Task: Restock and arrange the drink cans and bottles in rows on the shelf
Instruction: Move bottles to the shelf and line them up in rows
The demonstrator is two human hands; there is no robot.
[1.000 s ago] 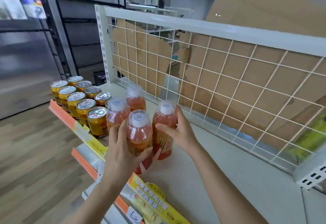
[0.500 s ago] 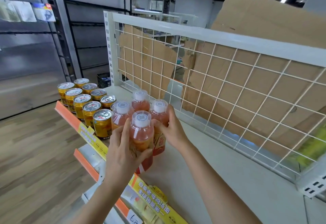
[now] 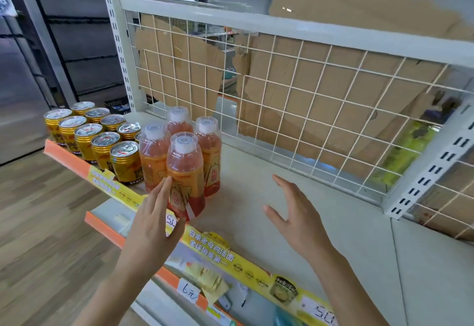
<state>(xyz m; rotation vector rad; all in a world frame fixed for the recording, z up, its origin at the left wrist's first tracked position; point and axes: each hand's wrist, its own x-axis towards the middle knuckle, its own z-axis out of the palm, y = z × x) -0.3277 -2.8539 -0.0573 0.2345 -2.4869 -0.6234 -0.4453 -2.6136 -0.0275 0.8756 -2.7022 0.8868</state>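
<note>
Several orange drink bottles with white caps stand in two short rows on the white shelf. Left of them, gold cans with silver lids fill two rows up to the shelf's left end. My left hand is open in front of the nearest bottle, its fingertips just at the label. My right hand is open above the bare shelf, well to the right of the bottles, holding nothing.
A white wire grid back panel with cardboard behind it closes the shelf's rear. A yellow and orange price strip runs along the front edge, with a lower shelf beneath. Wooden floor lies to the left.
Both hands have let go of the bottles and drawn back. The right hand has moved away to the right. The two bottles now stand beside the others.
</note>
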